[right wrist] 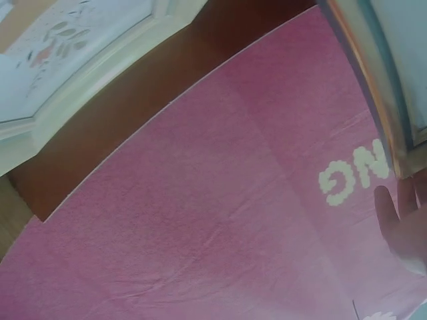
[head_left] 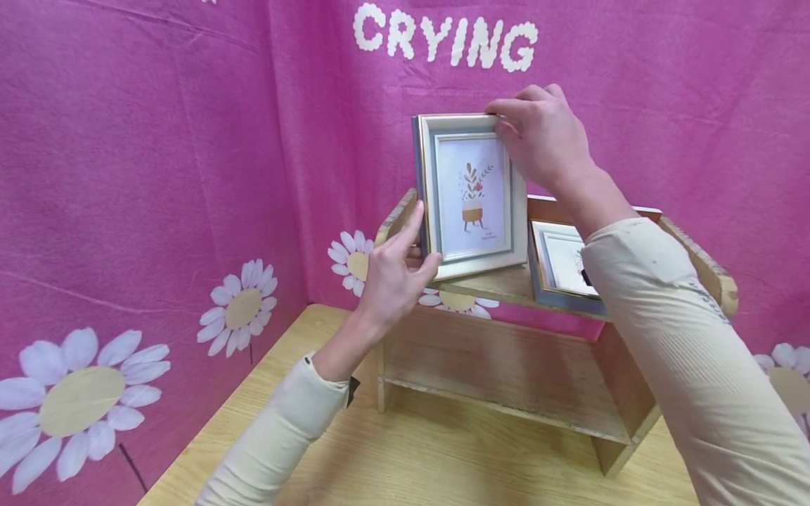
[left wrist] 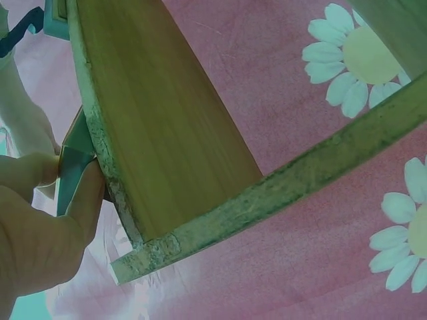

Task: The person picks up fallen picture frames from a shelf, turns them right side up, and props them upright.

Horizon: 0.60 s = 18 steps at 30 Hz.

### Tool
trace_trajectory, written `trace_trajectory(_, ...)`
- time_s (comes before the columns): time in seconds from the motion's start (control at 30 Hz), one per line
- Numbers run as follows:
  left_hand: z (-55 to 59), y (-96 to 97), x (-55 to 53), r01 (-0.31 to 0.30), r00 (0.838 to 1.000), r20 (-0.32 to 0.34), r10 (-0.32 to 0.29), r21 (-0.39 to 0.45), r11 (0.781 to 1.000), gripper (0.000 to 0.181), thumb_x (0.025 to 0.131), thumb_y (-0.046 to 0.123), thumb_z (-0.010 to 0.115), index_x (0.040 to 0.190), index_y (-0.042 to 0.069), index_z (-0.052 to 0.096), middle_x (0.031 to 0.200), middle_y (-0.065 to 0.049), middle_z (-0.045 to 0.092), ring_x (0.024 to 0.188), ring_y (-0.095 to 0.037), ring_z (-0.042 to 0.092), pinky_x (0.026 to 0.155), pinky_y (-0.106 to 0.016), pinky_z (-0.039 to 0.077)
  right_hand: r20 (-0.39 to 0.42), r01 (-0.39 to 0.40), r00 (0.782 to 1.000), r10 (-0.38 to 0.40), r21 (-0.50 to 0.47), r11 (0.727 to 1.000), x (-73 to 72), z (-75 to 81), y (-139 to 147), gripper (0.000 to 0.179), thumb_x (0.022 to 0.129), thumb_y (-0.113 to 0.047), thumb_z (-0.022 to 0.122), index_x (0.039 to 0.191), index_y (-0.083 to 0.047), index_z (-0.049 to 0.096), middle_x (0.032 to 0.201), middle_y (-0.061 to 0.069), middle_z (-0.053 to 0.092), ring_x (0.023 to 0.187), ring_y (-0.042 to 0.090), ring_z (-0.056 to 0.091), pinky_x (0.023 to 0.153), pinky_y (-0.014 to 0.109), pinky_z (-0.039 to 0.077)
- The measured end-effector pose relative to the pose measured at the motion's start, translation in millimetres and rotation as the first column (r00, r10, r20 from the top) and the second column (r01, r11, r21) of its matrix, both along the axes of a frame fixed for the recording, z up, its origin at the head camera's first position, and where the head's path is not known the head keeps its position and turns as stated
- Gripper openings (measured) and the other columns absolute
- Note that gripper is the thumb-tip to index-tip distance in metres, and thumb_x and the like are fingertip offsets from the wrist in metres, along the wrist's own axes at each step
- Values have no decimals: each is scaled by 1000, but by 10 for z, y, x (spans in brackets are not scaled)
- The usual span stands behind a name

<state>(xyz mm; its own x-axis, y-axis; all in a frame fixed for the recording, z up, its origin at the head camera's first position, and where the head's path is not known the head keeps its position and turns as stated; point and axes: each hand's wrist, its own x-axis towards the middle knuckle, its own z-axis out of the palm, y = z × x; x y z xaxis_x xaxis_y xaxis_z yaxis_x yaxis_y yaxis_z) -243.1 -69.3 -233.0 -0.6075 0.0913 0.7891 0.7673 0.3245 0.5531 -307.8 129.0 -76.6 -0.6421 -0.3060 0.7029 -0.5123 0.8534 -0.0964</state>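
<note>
Upright above the left part of a small wooden shelf's top (head_left: 493, 284) stands a picture frame (head_left: 471, 183), cream and blue, with a potted-plant print. I cannot tell whether its bottom edge touches the board. My left hand (head_left: 395, 277) holds its lower left edge, thumb in front and fingers behind; the left wrist view shows this hand (left wrist: 40, 233) with the frame's corner (left wrist: 75, 157) between thumb and fingers. The upper right corner is pinched by my right hand (head_left: 547, 137). A second, similar frame (head_left: 557, 256) leans back on the shelf's right side, partly hidden by my right forearm.
The shelf has a lower board (head_left: 493, 365) and raised side panels (head_left: 696, 256), and stands on a light wooden table (head_left: 392, 464). Behind it hangs a pink cloth (head_left: 158, 140) with daisies and white lettering. A brown back panel (right wrist: 133, 113) rises behind the second frame.
</note>
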Motion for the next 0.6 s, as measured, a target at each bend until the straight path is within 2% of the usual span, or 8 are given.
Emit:
trace_trajectory(0.23, -16, -16, -1, -21, 1000, 20, 21, -19, 1000, 70, 90, -2, 65, 152, 0, 33, 122, -24, 65, 89, -29, 73, 73, -19, 59, -23, 10, 1000, -10, -22, 1000, -22, -30, 44, 31, 100, -13, 54, 125, -21, 70, 122, 12, 64, 111, 30, 46, 83, 55, 52)
trace_trajectory(0.6, -28, -37, -49, -7, 999, 33, 8, -29, 1000, 69, 92, -2, 62, 154, 2, 29, 131, -24, 61, 95, -29, 72, 75, -20, 59, -60, 21, 998, -23, -35, 999, -31, -60, 61, 33, 99, -11, 54, 126, -21, 70, 122, 13, 64, 109, 33, 47, 82, 56, 51)
